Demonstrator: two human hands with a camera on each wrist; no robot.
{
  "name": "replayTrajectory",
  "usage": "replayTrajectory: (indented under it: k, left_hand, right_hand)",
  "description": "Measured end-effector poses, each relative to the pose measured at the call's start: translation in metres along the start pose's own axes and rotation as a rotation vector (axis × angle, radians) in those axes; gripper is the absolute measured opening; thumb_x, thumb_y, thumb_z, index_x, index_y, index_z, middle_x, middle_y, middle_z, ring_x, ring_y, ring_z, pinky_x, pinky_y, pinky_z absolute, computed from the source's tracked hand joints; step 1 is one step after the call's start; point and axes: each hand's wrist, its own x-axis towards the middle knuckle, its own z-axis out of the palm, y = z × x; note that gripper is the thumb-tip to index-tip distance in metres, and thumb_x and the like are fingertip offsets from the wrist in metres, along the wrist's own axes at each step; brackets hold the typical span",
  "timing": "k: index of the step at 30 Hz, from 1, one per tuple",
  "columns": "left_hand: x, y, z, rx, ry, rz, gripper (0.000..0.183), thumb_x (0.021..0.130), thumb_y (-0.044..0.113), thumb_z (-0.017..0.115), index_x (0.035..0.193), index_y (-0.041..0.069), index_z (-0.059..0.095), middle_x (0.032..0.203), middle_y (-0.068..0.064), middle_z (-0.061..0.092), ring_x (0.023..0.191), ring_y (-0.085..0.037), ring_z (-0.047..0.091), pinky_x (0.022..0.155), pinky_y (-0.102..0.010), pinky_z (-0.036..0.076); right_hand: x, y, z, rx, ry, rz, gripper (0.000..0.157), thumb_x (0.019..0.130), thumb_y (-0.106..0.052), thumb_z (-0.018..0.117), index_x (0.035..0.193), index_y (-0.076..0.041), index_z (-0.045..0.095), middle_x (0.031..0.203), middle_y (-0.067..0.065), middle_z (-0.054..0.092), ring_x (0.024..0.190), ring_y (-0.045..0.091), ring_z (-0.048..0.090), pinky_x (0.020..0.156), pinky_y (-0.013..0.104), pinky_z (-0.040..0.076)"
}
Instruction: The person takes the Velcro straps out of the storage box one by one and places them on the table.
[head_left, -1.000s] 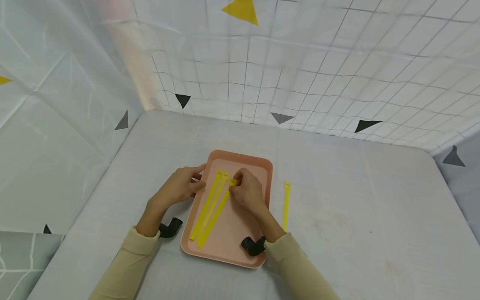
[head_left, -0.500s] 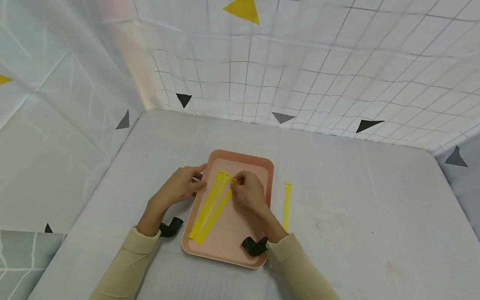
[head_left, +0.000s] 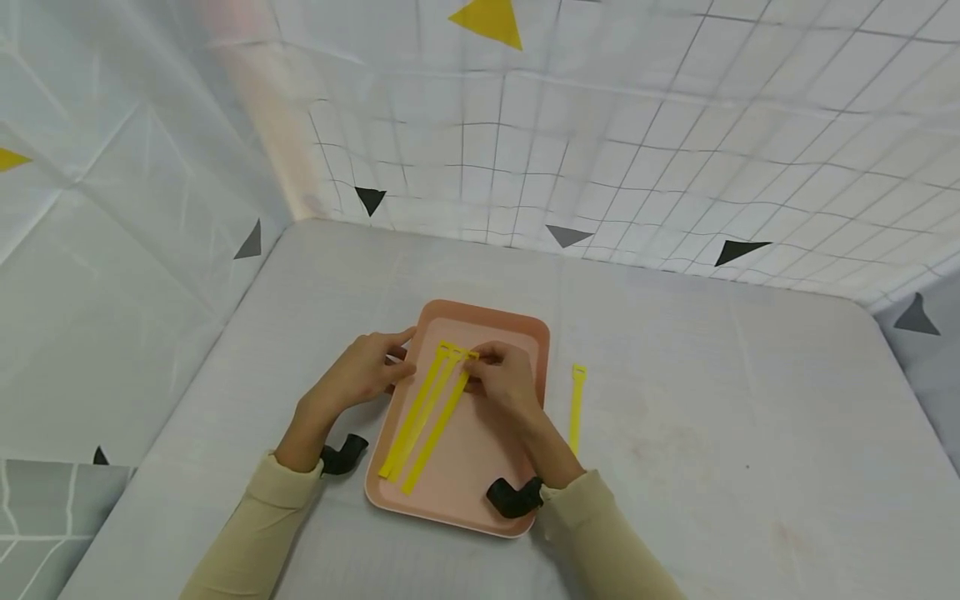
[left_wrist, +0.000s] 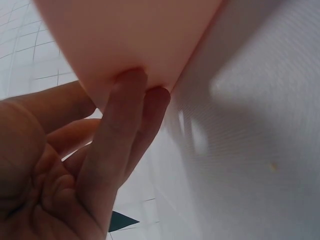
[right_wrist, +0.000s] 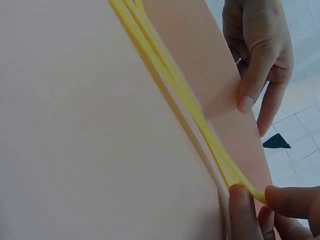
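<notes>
A pinkish-orange tray (head_left: 483, 313) lies on the table, tilted slightly in the head view. My left hand (head_left: 363, 367) holds its left rim, thumb on the edge; in the left wrist view two fingertips (left_wrist: 131, 82) press the tray's side. Two yellow cable straps (head_left: 412, 417) with slotted heads lie close together along the tray's left half. Just right of them, my right hand (head_left: 506, 383) pinches the slotted-head end of a third yellow strap (head_left: 438, 425) between thumb and fingers. Its tail reaches toward the near end of the tray.
Another yellow strap (head_left: 577, 408) lies on the table right of the tray, partly behind the right forearm. Black curved pieces (head_left: 343, 455) sit at both wrists. A white gridded sheet (head_left: 600, 125) hangs behind the table (head_left: 712, 417).
My right hand has shifted slightly rightward with the pinched strap, whose tail now lies a little farther from the other two. My left hand keeps its place on the tray's rim.
</notes>
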Motion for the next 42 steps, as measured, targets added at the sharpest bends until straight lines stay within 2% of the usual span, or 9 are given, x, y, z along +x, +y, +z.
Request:
replayTrajectory:
  k: [9,19,27,32,42]
  left_hand:
    - [0.001,0.0,0.0,-0.001,-0.006,0.012,0.062,0.098,0.009,0.062,0.153,0.001,0.033,0.124,-0.027,0.061,0.082,-0.02,0.07,0.068,-0.032,0.058]
    - [0.001,0.0,0.0,-0.001,-0.012,0.024,0.062,0.098,0.008,0.061,0.152,0.0,0.033,0.122,-0.028,0.061,0.079,-0.02,0.07,0.068,-0.033,0.058]
    - [0.0,0.001,0.001,-0.001,-0.009,0.001,0.064,0.098,0.01,0.062,0.153,0.002,0.031,0.124,-0.027,0.061,0.079,-0.02,0.07,0.069,-0.033,0.058]
    - [-0.002,0.001,0.003,-0.031,-0.007,-0.004,0.064,0.098,0.009,0.062,0.154,0.002,0.031,0.126,-0.029,0.059,0.084,-0.022,0.07,0.068,-0.034,0.059]
    - [-0.002,0.001,0.003,-0.028,-0.006,0.007,0.064,0.098,0.007,0.062,0.153,0.001,0.031,0.125,-0.028,0.06,0.087,-0.024,0.07,0.067,-0.033,0.059]
  right_hand:
    - [0.001,-0.002,-0.002,0.094,0.02,0.039,0.018,0.089,0.003,0.068,0.107,0.005,0.07,0.092,0.015,0.064,0.068,0.02,0.07,0.061,0.032,0.059]
    - [-0.002,-0.002,-0.004,0.113,0.016,-0.019,0.019,0.09,0.004,0.067,0.109,0.008,0.069,0.09,0.017,0.067,0.069,0.023,0.07,0.06,0.034,0.059]
    - [-0.004,-0.005,-0.005,0.155,0.02,0.004,0.022,0.092,0.004,0.065,0.113,0.008,0.068,0.091,0.017,0.064,0.067,0.021,0.07,0.058,0.034,0.059]
    - [-0.006,-0.007,-0.008,0.199,0.012,-0.014,0.025,0.092,0.006,0.063,0.116,0.011,0.066,0.093,0.021,0.065,0.066,0.022,0.069,0.059,0.036,0.059]
    - [-0.008,-0.01,-0.015,0.175,0.025,-0.055,0.024,0.092,0.005,0.064,0.115,0.008,0.069,0.086,0.017,0.066,0.066,0.022,0.067,0.059,0.036,0.06]
